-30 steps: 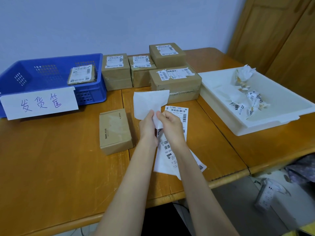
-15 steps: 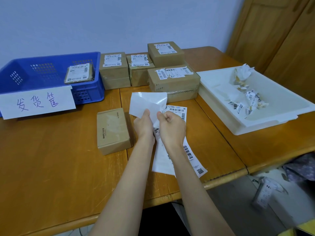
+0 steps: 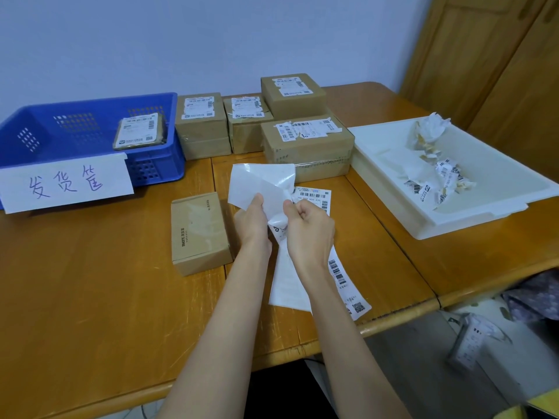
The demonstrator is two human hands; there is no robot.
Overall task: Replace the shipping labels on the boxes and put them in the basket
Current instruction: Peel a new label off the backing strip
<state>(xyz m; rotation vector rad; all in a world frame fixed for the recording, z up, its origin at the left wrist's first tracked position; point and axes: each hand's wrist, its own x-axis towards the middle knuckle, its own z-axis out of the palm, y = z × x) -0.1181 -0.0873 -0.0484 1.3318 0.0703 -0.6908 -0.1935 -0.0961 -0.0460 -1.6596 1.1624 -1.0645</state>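
My left hand (image 3: 253,222) and my right hand (image 3: 308,225) meet over the table's middle, both pinching a white label sheet (image 3: 260,184) whose glossy backing curls away between them. A strip of printed shipping labels (image 3: 338,267) lies on the table under my right wrist. A small brown box (image 3: 198,231) with a bare top sits just left of my left hand. The blue basket (image 3: 157,167) at the back left holds one labelled package (image 3: 139,130).
Several labelled cardboard boxes (image 3: 305,146) stand at the back centre. A white tray (image 3: 453,219) with crumpled old labels (image 3: 438,173) sits on the right. A paper sign (image 3: 65,184) hangs on the basket's front. The table's front edge runs below my forearms.
The label sheet has crumpled and curled more between my fingers as the backing peels apart. Both hands stay at the same spot.
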